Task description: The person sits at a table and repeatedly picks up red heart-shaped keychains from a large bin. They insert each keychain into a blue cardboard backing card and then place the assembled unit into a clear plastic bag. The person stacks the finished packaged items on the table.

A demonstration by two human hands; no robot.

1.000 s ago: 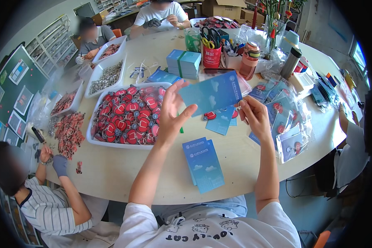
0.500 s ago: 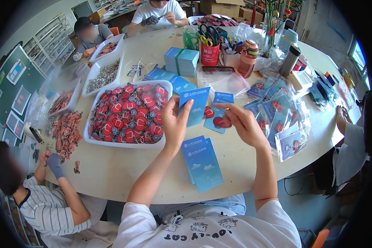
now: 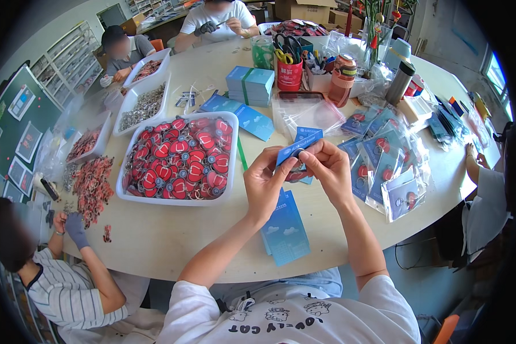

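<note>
My left hand [image 3: 264,184] pinches a blue printed card [image 3: 286,152], now tilted so that it looks foreshortened. My right hand [image 3: 331,171] meets it at the card's right edge, thumb and fingers closed on a red keychain [image 3: 296,175] that is mostly hidden by the fingers. Whether the keychain is fixed to the card I cannot tell. Just beyond my hands lies another blue card [image 3: 309,135], partly covered by them. Closer to me, overlapping blue cards [image 3: 286,229] rest on the table.
Left of my hands stands a white bin [image 3: 178,200] full of red keychains. Banded blue cards [image 3: 250,86] sit farther back. Bagged cards with keychains [image 3: 384,163] are piled at right. A red can of scissors [image 3: 290,74] and a bottle [image 3: 341,80] stand beyond. Co-workers sit around the table.
My right hand has moved left with the red keychain and joined my left hand. The card has come lower and nearer, from upright to tilted.
</note>
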